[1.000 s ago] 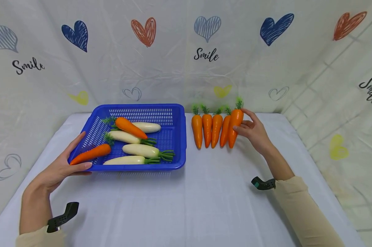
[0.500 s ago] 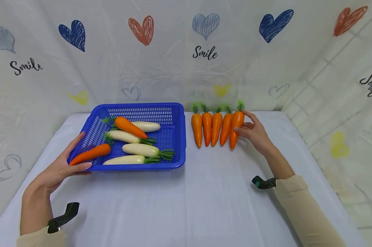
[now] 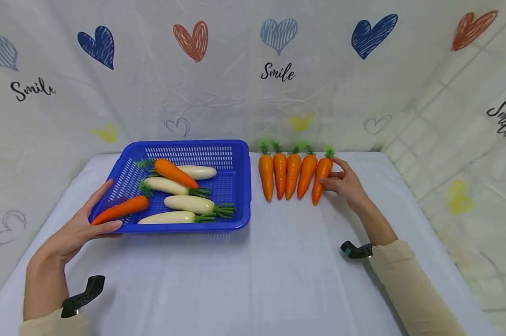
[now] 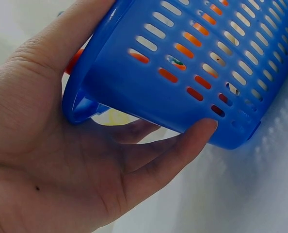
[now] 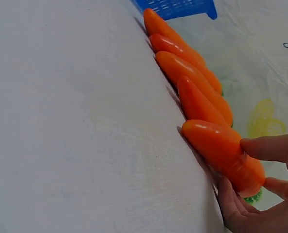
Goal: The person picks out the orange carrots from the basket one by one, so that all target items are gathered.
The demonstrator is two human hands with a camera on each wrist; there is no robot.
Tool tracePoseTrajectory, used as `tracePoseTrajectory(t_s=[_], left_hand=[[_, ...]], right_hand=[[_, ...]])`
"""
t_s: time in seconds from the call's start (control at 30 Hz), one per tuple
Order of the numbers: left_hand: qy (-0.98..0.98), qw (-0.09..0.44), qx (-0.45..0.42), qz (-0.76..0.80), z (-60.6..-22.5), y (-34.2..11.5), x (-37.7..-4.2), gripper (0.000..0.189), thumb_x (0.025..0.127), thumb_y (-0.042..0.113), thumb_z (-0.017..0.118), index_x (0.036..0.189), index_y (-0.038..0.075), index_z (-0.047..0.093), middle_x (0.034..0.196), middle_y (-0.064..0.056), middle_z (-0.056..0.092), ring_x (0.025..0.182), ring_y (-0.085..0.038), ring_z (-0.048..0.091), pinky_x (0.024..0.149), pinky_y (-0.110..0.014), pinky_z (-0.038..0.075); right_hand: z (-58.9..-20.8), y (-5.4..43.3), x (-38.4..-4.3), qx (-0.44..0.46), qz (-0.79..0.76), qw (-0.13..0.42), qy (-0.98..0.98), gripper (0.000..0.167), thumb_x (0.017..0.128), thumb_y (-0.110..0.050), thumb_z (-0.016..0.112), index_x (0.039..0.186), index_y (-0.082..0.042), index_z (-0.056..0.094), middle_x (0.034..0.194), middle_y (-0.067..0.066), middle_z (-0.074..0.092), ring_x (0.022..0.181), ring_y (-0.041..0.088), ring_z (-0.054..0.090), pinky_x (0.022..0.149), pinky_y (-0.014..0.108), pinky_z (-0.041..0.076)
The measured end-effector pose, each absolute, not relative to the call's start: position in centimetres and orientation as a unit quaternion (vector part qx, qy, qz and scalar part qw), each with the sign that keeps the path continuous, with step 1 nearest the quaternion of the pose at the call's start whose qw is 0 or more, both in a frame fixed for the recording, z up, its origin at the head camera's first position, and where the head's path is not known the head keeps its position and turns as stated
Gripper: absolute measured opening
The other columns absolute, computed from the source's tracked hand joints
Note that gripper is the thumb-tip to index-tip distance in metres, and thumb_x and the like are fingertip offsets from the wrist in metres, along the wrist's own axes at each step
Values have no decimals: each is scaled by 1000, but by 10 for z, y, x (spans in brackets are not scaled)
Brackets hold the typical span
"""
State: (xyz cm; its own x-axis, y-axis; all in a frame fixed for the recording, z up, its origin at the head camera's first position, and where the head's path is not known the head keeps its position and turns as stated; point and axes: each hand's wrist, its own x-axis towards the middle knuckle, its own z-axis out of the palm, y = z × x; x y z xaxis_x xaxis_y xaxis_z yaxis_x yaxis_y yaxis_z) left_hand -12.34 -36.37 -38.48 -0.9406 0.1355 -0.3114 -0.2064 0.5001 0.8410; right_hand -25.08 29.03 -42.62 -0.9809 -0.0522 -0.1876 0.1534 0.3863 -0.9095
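Note:
My left hand (image 3: pixel 70 235) grips the near left corner of a blue plastic basket (image 3: pixel 185 228). Its thumb lies over the rim, and in the left wrist view the fingers spread along the outside of the slotted wall (image 4: pixel 134 90). On the right, my right hand (image 3: pixel 350 186) pinches the rightmost carrot (image 3: pixel 321 176) between thumb and fingers. That carrot (image 5: pixel 219 143) lies at the white cloth, green top toward the back. Several other carrots stand in a row to its left, among them a neighbouring carrot (image 3: pixel 307 176) and one nearest the basket (image 3: pixel 267 177).
Inside the basket lie several white radishes, one radish (image 3: pixel 190 203) near the middle, plus an upper carrot (image 3: pixel 175 172) and a lower carrot (image 3: pixel 122 209). A white cloth (image 3: pixel 253 289) covers the table. Behind hangs a pale curtain (image 3: pixel 227 88) printed with hearts.
The right hand's carrot has shifted slightly right and come down beside its neighbour, which it overlapped before; a narrow gap now shows between them. The left hand keeps its grip on the basket.

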Motion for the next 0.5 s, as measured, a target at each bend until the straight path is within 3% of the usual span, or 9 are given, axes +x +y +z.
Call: tracePoseTrajectory(t_s=[0.1, 0.3, 0.5], left_hand=[[849, 172, -21, 499, -385, -364, -124, 101, 102, 27, 66, 158, 60, -11, 171, -29, -15, 125, -35, 52, 87, -30, 64], [846, 174, -24, 504, -385, -364, -125, 101, 102, 27, 65, 157, 60, -13, 171, -29, -17, 136, -55, 41, 87, -29, 64], [844, 178, -25, 505, -386, -364, -125, 101, 102, 28, 65, 157, 60, -14, 171, -29, -19, 139, -59, 35, 87, -28, 64]], right_hand=[[-426, 289, -252, 39, -542, 91, 835, 89, 100, -24, 68, 169, -19, 12, 156, 30, 43, 92, 0, 63, 84, 12, 55], [-424, 288, -254, 57, -538, 80, 837, 89, 99, -23, 70, 169, -17, 14, 155, 31, 42, 88, 6, 66, 84, 18, 61], [-424, 288, -251, 72, -532, 67, 841, 86, 99, -24, 70, 168, -15, 19, 153, 30, 43, 91, 10, 64, 79, 16, 60]])
